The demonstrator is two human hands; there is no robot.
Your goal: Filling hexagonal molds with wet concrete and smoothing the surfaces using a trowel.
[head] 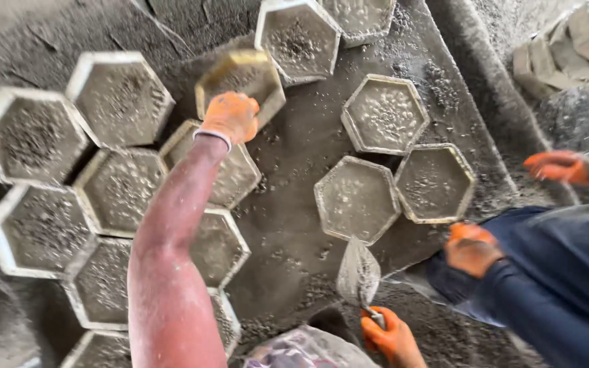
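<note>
Left grip (232,116), orange-gloved, clenches the near rim of a yellow hexagonal mould (241,80), which lies tilted just beyond the fingers, ahead of the outstretched arm. Right grip (391,335) holds a trowel (358,274), blade pointing forward toward the grey hexagonal mould (356,199) directly ahead.

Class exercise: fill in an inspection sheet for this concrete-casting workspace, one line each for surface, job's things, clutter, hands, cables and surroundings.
Surface: grey metal work table, coated in wet cement slurry.
Job's things: hexagonal pale plastic moulds filled with grey concrete, clustered at left and centre; one yellowish hexagonal mould tilted, lifted off the table.
Clutter: cement lumps and gravel scattered across the table.
Hands: left hand, orange-gloved, grips the tilted mould; right hand, orange-gloved, holds a cement-caked steel trowel.
Cables: nothing seen.
Surroundings: co-worker in dark blue sleeves with orange gloves at right; stacked blocks top right.
</note>
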